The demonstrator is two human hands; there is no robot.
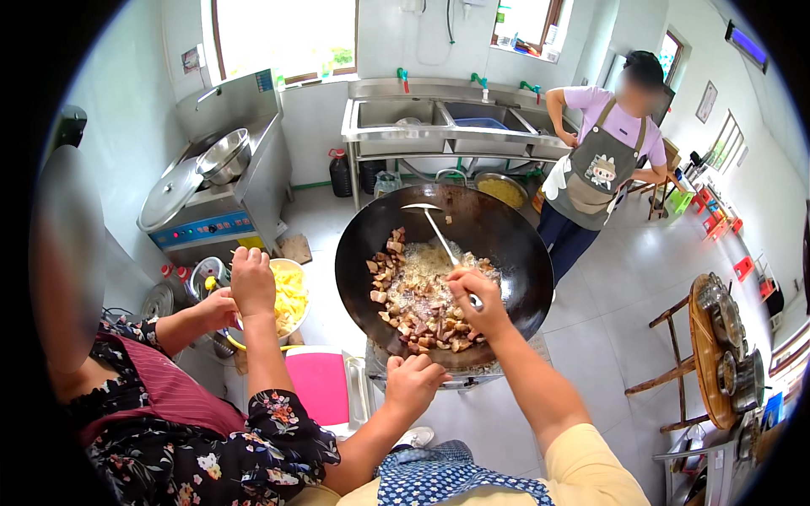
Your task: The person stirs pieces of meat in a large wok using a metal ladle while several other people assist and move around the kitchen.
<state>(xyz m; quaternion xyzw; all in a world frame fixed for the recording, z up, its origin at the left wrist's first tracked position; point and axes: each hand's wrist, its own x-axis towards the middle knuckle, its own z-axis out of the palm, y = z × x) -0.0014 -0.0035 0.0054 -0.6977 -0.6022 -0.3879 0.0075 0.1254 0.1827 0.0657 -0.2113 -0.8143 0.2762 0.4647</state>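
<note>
My right hand [479, 300] grips the handle of a metal wok spatula [438, 229] over a large dark wok [525, 265]. Its blade rests near the wok's far inner wall. Browned chunks of meat [436, 329] lie in bubbling oil [424, 265], heaped mostly on the left and near sides. By the near rim, my left hand [414, 382] has its fingers curled; whether it holds anything is hidden. The wok sits on a metal stove [468, 379].
At my left, a person in a floral top [272, 455] raises both hands near a bowl of yellow pieces [289, 297]. Another person in an apron [598, 171] stands beyond the wok. Sinks [405, 136], a pink-topped bin [316, 386] and a wooden stool with pots [702, 354] stand around.
</note>
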